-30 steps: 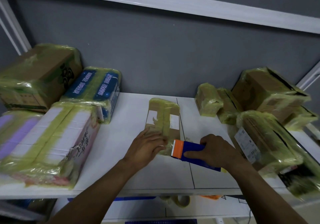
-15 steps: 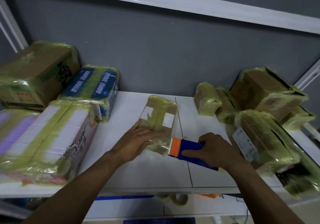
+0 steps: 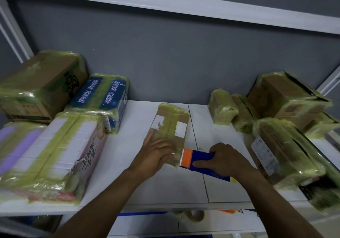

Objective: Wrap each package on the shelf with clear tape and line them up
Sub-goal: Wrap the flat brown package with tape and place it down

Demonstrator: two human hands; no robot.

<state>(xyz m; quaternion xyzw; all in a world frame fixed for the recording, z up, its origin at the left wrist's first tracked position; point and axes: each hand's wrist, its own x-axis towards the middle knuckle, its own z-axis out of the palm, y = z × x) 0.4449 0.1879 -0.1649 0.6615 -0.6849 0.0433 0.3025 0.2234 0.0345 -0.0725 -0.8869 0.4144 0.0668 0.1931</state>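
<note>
A small flat brown package (image 3: pixel 172 125), wrapped in yellowish clear tape with two white labels, lies tilted on the middle of the white shelf (image 3: pixel 165 188). My left hand (image 3: pixel 156 155) rests flat on its near end, fingers spread over it. Just right of that hand, my right hand (image 3: pixel 226 159) grips a blue tape dispenser (image 3: pixel 200 161) whose orange serrated head touches the package's near right corner.
Taped packages crowd both sides: a white-and-pink box (image 3: pixel 55 155), a blue pack (image 3: pixel 104 99) and a brown carton (image 3: pixel 40 85) on the left, several brown boxes (image 3: pixel 287 98) on the right. A tape roll (image 3: pixel 195 215) lies on the lower shelf.
The small package has rotated and shifted a little to the left under my left hand, which slid along it. The dispenser has stayed at the package's near corner.
</note>
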